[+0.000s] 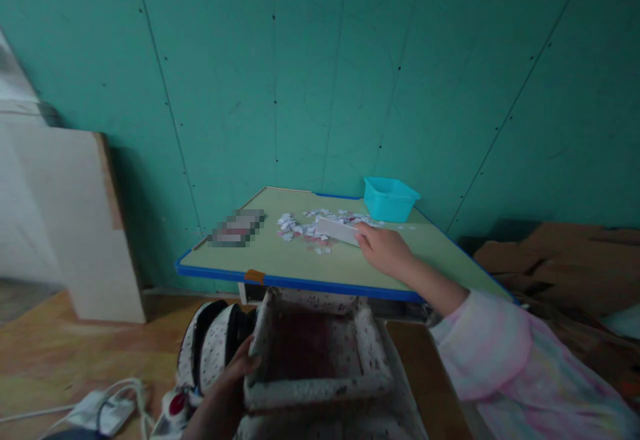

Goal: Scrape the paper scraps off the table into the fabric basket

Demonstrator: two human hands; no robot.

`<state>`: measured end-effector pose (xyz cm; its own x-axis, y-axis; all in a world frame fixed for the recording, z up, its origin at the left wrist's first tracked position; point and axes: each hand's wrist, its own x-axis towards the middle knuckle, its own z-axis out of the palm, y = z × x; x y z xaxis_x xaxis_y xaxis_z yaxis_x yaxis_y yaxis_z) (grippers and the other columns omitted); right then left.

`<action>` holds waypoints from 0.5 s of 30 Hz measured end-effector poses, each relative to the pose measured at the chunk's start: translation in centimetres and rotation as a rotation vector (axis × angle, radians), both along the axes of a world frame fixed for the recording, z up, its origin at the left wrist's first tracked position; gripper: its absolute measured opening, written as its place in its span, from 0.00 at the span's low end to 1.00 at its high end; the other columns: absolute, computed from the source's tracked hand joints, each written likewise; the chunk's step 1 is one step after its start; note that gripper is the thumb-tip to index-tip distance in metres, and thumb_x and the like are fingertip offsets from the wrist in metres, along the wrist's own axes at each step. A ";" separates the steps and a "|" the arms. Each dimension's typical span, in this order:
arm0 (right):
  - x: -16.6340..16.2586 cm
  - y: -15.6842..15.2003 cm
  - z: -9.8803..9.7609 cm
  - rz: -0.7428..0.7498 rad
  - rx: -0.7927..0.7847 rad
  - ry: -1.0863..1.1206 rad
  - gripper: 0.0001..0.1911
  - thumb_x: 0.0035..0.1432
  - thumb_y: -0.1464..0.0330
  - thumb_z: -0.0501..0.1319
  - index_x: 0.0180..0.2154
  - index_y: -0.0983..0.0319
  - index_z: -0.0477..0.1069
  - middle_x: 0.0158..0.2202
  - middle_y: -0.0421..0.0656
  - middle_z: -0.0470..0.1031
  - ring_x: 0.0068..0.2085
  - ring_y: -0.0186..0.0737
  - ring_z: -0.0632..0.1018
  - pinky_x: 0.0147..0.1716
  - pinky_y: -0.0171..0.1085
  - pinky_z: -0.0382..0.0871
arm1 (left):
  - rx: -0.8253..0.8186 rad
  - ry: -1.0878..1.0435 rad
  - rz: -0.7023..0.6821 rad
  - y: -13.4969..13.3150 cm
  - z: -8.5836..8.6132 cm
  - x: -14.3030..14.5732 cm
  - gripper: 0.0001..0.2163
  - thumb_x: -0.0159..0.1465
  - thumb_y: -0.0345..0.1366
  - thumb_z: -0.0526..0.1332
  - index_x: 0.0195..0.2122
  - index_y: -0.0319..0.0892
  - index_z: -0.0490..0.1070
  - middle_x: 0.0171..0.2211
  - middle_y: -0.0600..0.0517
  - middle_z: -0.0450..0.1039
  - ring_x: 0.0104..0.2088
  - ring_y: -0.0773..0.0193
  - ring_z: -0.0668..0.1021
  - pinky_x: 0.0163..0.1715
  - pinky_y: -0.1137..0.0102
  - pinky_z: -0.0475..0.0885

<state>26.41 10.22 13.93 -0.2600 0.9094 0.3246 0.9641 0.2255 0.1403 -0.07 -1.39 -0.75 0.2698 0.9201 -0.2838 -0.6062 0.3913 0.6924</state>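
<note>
My left hand [234, 377] is closed round the left side of a white, dark-speckled open box [320, 392], held just below the table's front edge. Reddish-brown shows across the box's inside. My right hand [384, 248] reaches over the pale yellow table [280, 260] and grips a flat white card-like piece [338, 231] by its right end. Small white paper scraps [287, 224] lie scattered around and behind that piece. Whether the piece touches the scraps or the tabletop, I cannot tell.
A turquoise plastic basket [391, 201] stands at the table's back right. Toward the left lies a pixelated flat item [237, 228]. A speckled machine [215, 343] with a red button is below; a power strip [100, 410] with cables lies left. Cardboard [555, 253] is piled right.
</note>
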 end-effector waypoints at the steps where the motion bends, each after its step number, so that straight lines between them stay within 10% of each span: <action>1: -0.3 -0.3 -0.1 0.034 -0.014 -0.001 0.19 0.61 0.65 0.42 0.50 0.60 0.62 0.42 0.47 0.74 0.39 0.43 0.76 0.34 0.37 0.62 | 0.001 0.009 -0.005 0.0 0.1 0.0 0.21 0.57 0.27 0.54 0.54 0.40 0.58 0.30 0.51 0.79 0.28 0.58 0.77 0.25 0.67 0.68; 5: -1.6 -1.1 -0.5 0.168 -0.031 0.014 0.19 0.61 0.66 0.43 0.49 0.60 0.63 0.41 0.47 0.75 0.39 0.42 0.75 0.36 0.37 0.62 | -0.013 0.048 -0.005 0.0 -0.3 -0.2 0.20 0.57 0.29 0.55 0.52 0.40 0.60 0.31 0.52 0.79 0.21 0.62 0.74 0.20 0.67 0.65; 15: -0.9 -2.0 0.1 0.219 0.001 0.077 0.18 0.60 0.67 0.45 0.50 0.60 0.64 0.43 0.46 0.74 0.41 0.41 0.75 0.38 0.37 0.63 | -0.001 0.005 -0.006 0.2 -0.9 -0.5 0.20 0.56 0.30 0.56 0.52 0.43 0.62 0.35 0.50 0.79 0.45 0.53 0.75 0.38 0.64 0.69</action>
